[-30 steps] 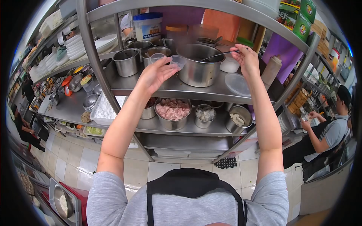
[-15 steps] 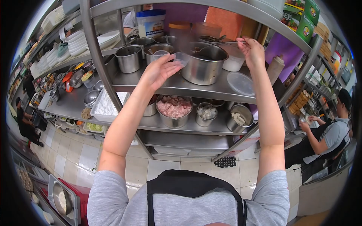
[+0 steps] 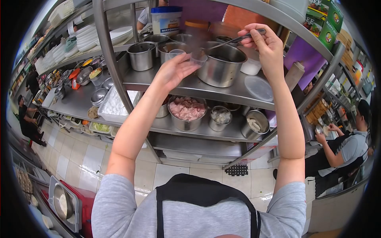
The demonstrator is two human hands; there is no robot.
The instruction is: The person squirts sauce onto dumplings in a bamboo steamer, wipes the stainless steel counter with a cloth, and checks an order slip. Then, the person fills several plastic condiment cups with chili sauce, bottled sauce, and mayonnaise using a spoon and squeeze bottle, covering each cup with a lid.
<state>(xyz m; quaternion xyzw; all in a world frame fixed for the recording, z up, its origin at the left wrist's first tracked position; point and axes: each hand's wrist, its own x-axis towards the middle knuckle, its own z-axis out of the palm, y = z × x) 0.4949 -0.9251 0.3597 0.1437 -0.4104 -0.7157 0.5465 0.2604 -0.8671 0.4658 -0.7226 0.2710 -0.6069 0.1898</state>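
"Gripping what, at the pot (image 3: 220, 73)?"
"Right hand (image 3: 269, 47), a spoon (image 3: 232, 41), aslant above the pot; its long axis drops leftward to the cups (image 3: 199, 58) pinched in the left hand (image 3: 174, 71), by the pot's left rim."
"Nearer the tip?"
"Left hand; the tip is blurred."
"Any writing?"
"MAYONNAISE on a tub (image 3: 166, 21) behind the pot, leftward; BEE on a box (image 3: 313, 20) far right of it."

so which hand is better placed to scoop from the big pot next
Probably the right hand: it holds the spoon by the big pot, while the left hand holds small clear cups.
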